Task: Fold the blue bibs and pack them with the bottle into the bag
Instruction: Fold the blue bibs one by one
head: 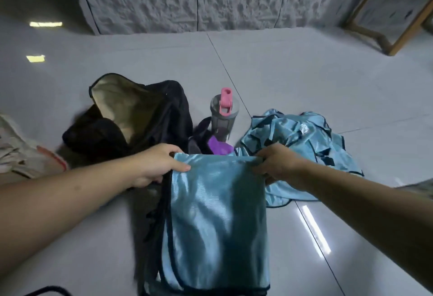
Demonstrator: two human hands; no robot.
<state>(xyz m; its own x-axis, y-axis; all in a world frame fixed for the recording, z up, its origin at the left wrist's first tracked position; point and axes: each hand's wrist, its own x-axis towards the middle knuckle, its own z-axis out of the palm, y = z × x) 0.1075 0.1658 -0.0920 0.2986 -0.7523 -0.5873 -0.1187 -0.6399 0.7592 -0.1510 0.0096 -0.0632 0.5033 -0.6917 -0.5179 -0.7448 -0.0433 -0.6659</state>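
So, a folded blue bib (218, 220) is pinched at its two far corners, one by the left hand (157, 166), one by the right hand (274, 163). Folding looks done for this one; next it probably gets carried left into the open black bag (131, 117). The bottle (223, 115) and unfolded bibs (300, 141) are left waiting, far right.

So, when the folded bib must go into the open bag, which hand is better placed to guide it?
Probably the left hand: it pinches the folded blue bib at the corner nearest the open black bag. The right hand grips the far corner.
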